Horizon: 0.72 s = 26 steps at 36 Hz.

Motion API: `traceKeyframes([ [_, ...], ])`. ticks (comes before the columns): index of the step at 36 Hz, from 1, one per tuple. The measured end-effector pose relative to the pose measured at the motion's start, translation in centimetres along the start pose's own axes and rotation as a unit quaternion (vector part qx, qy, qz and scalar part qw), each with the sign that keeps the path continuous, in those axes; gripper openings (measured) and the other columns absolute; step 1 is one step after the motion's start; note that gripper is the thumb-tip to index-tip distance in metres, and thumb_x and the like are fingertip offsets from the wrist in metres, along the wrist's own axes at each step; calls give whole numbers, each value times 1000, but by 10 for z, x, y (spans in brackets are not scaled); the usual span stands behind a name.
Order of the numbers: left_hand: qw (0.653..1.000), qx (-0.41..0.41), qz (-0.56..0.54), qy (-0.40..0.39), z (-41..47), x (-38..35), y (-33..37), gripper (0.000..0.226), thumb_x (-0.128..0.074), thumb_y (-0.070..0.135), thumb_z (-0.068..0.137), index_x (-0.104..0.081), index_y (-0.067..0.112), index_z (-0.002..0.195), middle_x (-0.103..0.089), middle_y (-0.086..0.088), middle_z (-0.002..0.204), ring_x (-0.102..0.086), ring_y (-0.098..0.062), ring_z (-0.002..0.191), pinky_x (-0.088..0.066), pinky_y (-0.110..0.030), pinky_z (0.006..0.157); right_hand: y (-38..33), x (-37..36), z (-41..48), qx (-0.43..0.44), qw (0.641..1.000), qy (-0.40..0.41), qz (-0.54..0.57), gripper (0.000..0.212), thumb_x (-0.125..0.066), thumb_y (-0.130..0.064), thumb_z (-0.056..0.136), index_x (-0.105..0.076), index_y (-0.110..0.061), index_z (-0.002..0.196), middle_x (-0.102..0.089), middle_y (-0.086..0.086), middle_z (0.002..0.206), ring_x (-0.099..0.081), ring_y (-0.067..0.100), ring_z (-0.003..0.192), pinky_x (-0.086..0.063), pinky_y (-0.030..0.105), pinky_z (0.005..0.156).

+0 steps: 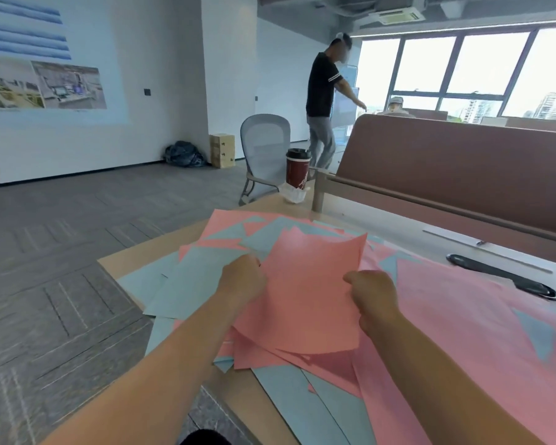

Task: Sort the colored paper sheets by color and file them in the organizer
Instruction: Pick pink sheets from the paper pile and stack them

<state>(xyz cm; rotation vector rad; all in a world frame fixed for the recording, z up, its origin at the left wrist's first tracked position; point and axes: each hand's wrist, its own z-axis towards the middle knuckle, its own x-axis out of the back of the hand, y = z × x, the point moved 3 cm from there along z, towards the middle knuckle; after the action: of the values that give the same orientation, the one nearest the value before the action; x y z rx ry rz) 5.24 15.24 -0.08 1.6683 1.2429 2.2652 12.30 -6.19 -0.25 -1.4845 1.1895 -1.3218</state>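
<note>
Pink and pale blue paper sheets lie scattered and overlapping across the desk (132, 261). A small stack of pink sheets (308, 293) is raised slightly above the pile, its far edge curling up. My left hand (243, 277) grips the stack's left edge, and my right hand (371, 295) grips its right edge. Blue sheets (203, 277) spread out to the left under my left hand, with more blue sheets (302, 399) near the desk's front edge. Further pink sheets (463, 332) cover the right side. No organizer is in view.
A red paper cup (297, 170) with a black lid and a crumpled white mask (294, 192) sit at the desk's far corner. A pink divider panel (446, 175) runs along the right. A black cable slot (501, 277) lies beyond the sheets. A grey chair (264, 149) and a person (323, 101) stand farther off.
</note>
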Motion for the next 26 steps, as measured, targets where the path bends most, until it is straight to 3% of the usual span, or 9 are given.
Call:
traceKeyframes([
  [5, 1000, 6, 0, -13, 2, -4, 0, 15, -55, 14, 83, -66, 8, 93, -69, -15, 100, -63, -35, 99, -50, -39, 86, 5, 2, -2, 5, 999, -21, -35, 6, -61, -1, 78, -67, 0, 80, -69, 23, 85, -69, 36, 77, -58, 46, 69],
  [8, 1000, 16, 10, -17, 1, -5, 0, 13, -55, 13, 83, -64, 8, 92, -68, -14, 100, -62, -35, 99, -48, -36, 81, 7, 2, 0, 25, 994, -17, -104, 19, -54, 0, 78, -65, 0, 93, -68, 19, 87, -65, 33, 75, -51, 35, 63],
  [11, 999, 27, 10, -17, -2, -5, -1, 13, -55, 15, 80, -62, 9, 90, -67, -14, 100, -61, -35, 99, -49, -38, 83, 8, 4, 3, 35, 990, -2, -134, 29, -49, -3, 80, -60, -6, 106, -65, 13, 94, -62, 33, 86, -52, 38, 75],
  [15, 999, 24, 22, -16, -6, -1, 0, 19, -56, 19, 80, -63, 9, 94, -67, -15, 100, -61, -35, 99, -49, -38, 82, 8, 17, 5, 13, 997, 12, -72, 54, -49, 0, 86, -46, -12, 139, -59, 11, 116, -58, 35, 107, -50, 41, 92],
  [16, 999, 24, 23, -10, -7, 0, 1, 24, -57, 21, 81, -62, 4, 96, -66, -19, 100, -61, -37, 99, -48, -39, 81, 8, 23, 6, 9, 998, 17, -60, 55, -48, 1, 84, -48, -9, 138, -59, 13, 118, -59, 35, 109, -51, 41, 94],
  [18, 1000, 19, 8, -2, -12, 2, 8, 30, -58, 23, 82, -60, -5, 93, -59, -27, 101, -60, -41, 99, -47, -39, 75, 6, 36, 4, 8, 999, 11, -35, 40, -47, 5, 79, -66, -4, 114, -66, 13, 101, -63, 32, 92, -54, 36, 77],
  [20, 1000, 12, -19, -8, -18, 4, 18, 27, -58, 25, 84, -54, 1, 72, -59, -23, 96, -61, -39, 95, -38, -35, 60, 2, 53, -1, 7, 1000, -10, -18, 32, -47, 10, 76, -71, -8, 86, -66, 13, 81, -59, 27, 72, -47, 30, 61],
  [23, 996, 11, -85, -36, -29, 3, 40, 27, -58, 27, 84, -53, 10, 64, -56, -14, 61, -58, -32, 62, -32, -29, 54, 0, 85, -5, 16, 1000, -19, -12, 31, -51, 10, 74, -72, -12, 83, -71, 16, 87, -63, 28, 73, -52, 35, 64],
  [26, 978, 24, -185, -97, -40, -9, 65, 31, -67, 24, 86, -48, 14, 64, -40, -1, 55, -38, -19, 48, -26, -25, 49, 2, 120, -5, 25, 999, -7, -22, 33, -51, 6, 76, -70, -18, 90, -72, 11, 92, -68, 31, 84, -58, 45, 78],
])
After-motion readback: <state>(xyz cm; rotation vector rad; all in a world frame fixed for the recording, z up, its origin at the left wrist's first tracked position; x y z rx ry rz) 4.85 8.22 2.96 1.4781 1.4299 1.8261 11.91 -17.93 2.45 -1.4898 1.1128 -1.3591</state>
